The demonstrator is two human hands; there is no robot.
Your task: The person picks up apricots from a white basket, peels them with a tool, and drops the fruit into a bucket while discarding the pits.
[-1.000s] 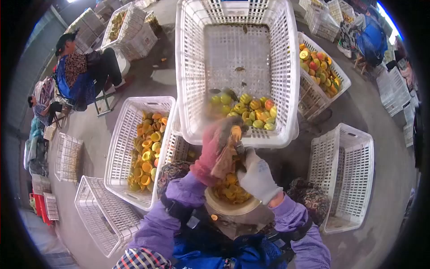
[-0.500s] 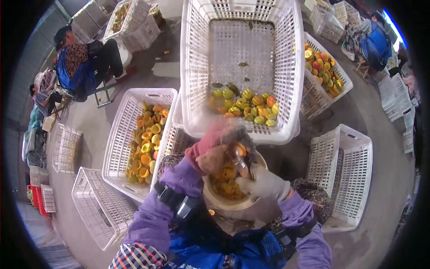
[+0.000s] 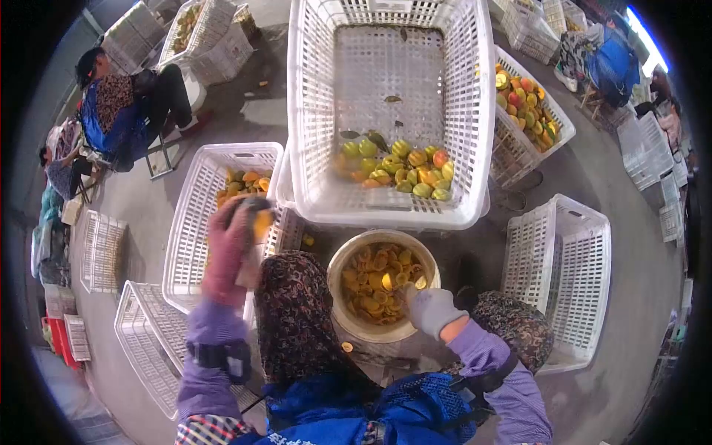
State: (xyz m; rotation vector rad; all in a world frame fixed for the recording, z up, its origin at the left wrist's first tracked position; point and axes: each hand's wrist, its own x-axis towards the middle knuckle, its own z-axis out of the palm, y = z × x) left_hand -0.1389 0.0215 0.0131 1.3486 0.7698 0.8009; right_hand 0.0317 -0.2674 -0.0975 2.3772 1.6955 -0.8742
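Note:
My left hand [image 3: 231, 248], in a dark red glove, is raised over the left crate and blurred by motion. Its fingers are closed on an orange piece of peach-like fruit [image 3: 262, 223]. My right hand [image 3: 434, 310], in a pale grey glove, is at the right rim of a round bucket [image 3: 343, 323]. Its fingers point down into the bucket and look closed; what they hold, if anything, I cannot make out. Cut orange fruit pieces [image 3: 374, 285] fill much of the bucket. Hollowed fruit halves [image 3: 245, 182] lie in the left white crate [image 3: 187, 222], partly hidden by my left hand.
A large white crate [image 3: 386, 211] ahead holds whole green-and-red fruit [image 3: 404, 169] along its near side. Nested crates [image 3: 567, 282] stand at right, and another fruit-filled crate [image 3: 519, 148] stands behind. Seated people [image 3: 122, 111] work at the left and far right.
My left hand has moved from above the bucket to the left crate with the fruit piece. The right hand has stayed by the bucket, slightly lower. The metal tool between the hands is no longer visible.

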